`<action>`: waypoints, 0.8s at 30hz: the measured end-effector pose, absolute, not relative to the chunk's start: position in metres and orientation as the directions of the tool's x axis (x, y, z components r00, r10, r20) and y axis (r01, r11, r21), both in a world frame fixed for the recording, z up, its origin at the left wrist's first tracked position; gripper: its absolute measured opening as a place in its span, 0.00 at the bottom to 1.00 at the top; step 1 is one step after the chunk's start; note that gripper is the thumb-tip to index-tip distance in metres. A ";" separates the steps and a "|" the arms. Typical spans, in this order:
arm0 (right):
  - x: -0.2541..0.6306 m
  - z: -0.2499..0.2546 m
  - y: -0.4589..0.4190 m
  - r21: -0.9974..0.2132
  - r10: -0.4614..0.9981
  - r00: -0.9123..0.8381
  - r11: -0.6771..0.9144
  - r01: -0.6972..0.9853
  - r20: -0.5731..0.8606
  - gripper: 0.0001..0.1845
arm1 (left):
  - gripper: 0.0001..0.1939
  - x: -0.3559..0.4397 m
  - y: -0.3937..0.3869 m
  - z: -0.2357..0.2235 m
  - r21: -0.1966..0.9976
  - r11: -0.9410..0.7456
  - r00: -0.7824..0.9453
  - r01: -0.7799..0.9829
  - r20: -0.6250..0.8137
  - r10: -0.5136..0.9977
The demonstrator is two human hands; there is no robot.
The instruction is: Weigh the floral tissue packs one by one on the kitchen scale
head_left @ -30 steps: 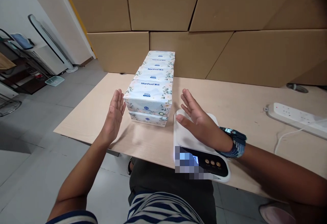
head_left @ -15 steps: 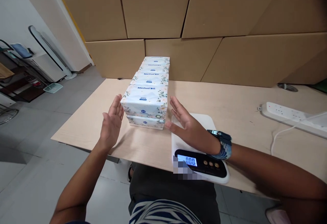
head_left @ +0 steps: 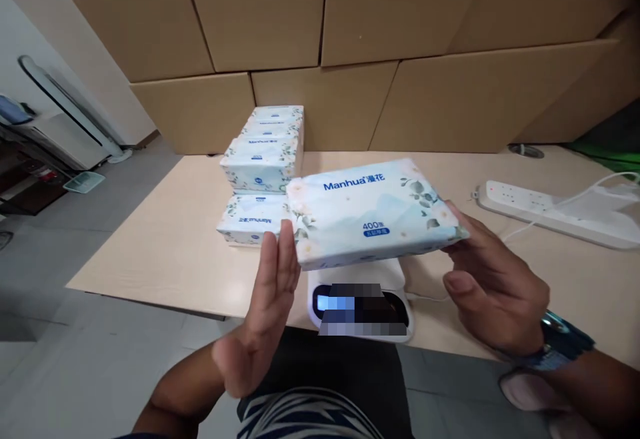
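Observation:
A white, flower-printed pack of tissues is in the air above the kitchen scale, slightly tilted. My left hand presses flat fingers against its left end, thumb away from it. At the right end, my right hand supports it with the fingers, which are partly hidden behind the pack. The scale's lit display is blurred out, and the held pack covers much of its white plate. To the left, matching tissue packs stand in a stacked row, with a lower pack exposed at the front.
Cardboard boxes form a wall along the back of the wooden table. A white power strip with a cable lies at the right. On the floor to the left are a shelf and a small basket.
Both hands have taken the front upper tissue pack off the stack and carried it right, over the scale. The lower front pack now shows its top. The view has shifted slightly right.

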State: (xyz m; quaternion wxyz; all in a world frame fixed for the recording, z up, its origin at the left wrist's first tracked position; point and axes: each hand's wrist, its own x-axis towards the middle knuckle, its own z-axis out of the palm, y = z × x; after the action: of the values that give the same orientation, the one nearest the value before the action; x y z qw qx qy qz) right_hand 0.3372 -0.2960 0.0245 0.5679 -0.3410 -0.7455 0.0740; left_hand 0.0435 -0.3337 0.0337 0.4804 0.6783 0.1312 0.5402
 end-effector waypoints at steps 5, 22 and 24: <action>0.369 -0.003 -0.287 -0.491 0.587 -0.044 0.714 0.499 0.809 0.26 | 0.50 0.074 -0.323 0.016 0.859 -0.323 0.417 -0.397 0.482 0.770; 0.382 -0.005 -0.301 -0.406 0.639 -0.294 0.714 0.570 0.711 0.35 | 0.47 0.091 -0.323 0.010 0.921 -0.210 0.124 -0.327 0.262 0.957; 0.385 -0.004 -0.300 -0.413 0.651 -0.299 0.706 0.576 0.697 0.36 | 0.47 0.093 -0.323 0.008 0.923 -0.209 0.108 -0.324 0.256 0.961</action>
State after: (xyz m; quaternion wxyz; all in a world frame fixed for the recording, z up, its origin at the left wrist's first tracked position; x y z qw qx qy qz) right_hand 0.3851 -0.2995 -0.0040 0.4529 -0.3812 -0.8049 0.0418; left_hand 0.0926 -0.3232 0.0078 0.5447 0.5072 0.3139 0.5895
